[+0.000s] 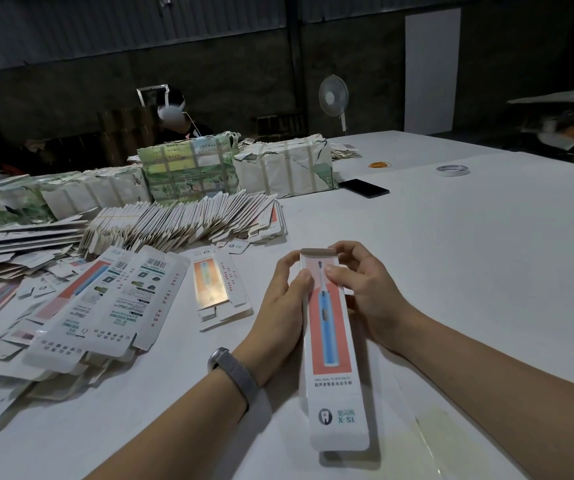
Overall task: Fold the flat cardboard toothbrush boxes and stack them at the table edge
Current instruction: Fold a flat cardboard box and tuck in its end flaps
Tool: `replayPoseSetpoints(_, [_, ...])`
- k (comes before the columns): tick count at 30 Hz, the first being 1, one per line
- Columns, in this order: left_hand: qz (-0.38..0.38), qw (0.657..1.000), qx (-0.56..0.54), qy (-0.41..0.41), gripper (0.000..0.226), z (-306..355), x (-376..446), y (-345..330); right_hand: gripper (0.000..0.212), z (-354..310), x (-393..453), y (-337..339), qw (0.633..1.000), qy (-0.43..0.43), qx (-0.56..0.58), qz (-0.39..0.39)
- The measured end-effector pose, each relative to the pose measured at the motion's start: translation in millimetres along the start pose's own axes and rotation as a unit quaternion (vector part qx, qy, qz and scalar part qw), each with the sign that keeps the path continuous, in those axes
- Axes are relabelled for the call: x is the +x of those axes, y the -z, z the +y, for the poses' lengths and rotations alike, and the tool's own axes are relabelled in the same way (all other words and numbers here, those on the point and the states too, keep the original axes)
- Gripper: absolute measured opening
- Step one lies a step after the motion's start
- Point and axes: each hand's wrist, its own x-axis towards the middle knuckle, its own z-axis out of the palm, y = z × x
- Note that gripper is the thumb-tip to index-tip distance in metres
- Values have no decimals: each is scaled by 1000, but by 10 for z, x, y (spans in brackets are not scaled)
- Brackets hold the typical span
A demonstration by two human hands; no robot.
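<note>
Now both thumbs are pressing the far end of the toothbrush box (330,327), left hand (280,303) and right hand (365,289) gripping its long edges. It's lying near-centre on the white table (469,254), slim glossy white card, coral panel, blue brush printed. Flat boxes (105,306) are sprawling left, wrapped bundles (188,168) sitting beyond.

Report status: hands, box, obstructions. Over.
Left hand and right hand both grip the toothbrush box near its far end, top flap not yet tucked. Loose flat boxes lie left, apart from it. Nothing blocking.
</note>
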Motion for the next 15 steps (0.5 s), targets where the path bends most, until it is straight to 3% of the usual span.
replayPoseSetpoints(7, [8, 1000, 7, -14, 32, -29, 31, -22, 20, -28, -28, -67, 998, 29, -50, -10])
replayPoseSetpoints(12, [6, 999, 47, -22, 34, -54, 36, -24, 6, -52, -27, -59, 1000, 20, -21, -5])
replayPoseSetpoints(15, [0, 997, 78, -26, 28, -54, 30, -36, 11, -49, -23, -50, 999, 20, -25, 14])
